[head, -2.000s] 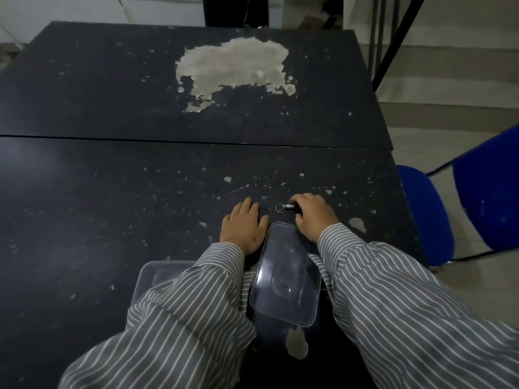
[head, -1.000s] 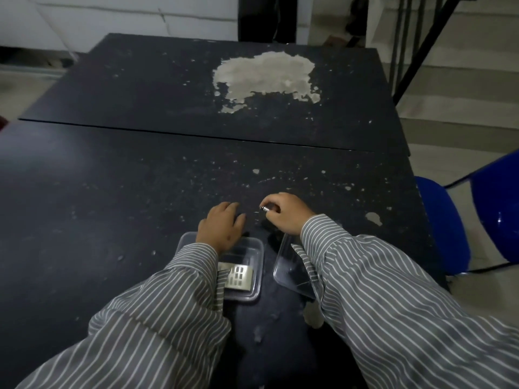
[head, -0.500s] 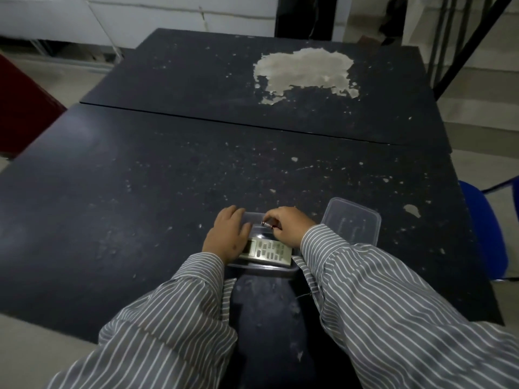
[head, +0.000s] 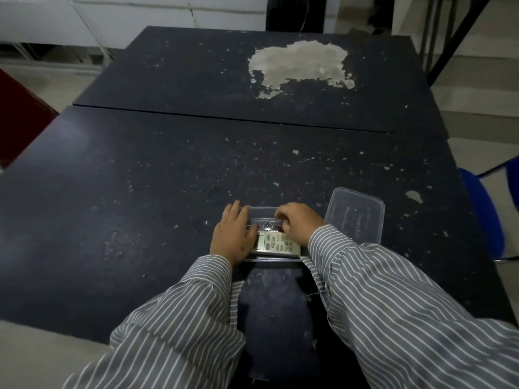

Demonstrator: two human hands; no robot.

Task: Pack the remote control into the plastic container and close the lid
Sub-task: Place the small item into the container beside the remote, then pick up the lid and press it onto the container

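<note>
Remote already in container on tabletop. Left hand flat, steadying its end, gripping nothing; right hand curled, hold unclear. Lid lies off to the right w/ closing still to do.

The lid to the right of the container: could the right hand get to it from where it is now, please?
Probably yes. The lid lies flat on the table just right of the right hand, with nothing on it or between them; only the striped sleeve overlaps its near corner.

Head camera looks steeply down, close above the table.
</note>
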